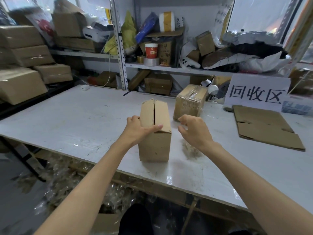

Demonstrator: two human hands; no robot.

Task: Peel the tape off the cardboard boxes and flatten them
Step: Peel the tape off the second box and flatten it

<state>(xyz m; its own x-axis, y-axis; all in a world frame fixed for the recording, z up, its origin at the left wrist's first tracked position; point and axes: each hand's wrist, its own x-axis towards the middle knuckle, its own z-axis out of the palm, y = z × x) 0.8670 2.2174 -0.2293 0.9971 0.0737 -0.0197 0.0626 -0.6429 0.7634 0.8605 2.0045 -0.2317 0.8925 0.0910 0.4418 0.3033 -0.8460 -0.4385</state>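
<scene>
On table (71,119): two boxes (155,145) (189,106), one flattened box (265,128)

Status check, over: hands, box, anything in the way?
Left hand grips near box, top seam untaped. Right hand hovers empty beside it. Loose tape wad below it; far box taped.

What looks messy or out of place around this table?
A blurred wad of clear tape shows on the table beside the near box, and a heap of tape scraps litters the floor below the table's front edge. The far box is wrapped in wrinkled tape.
</scene>
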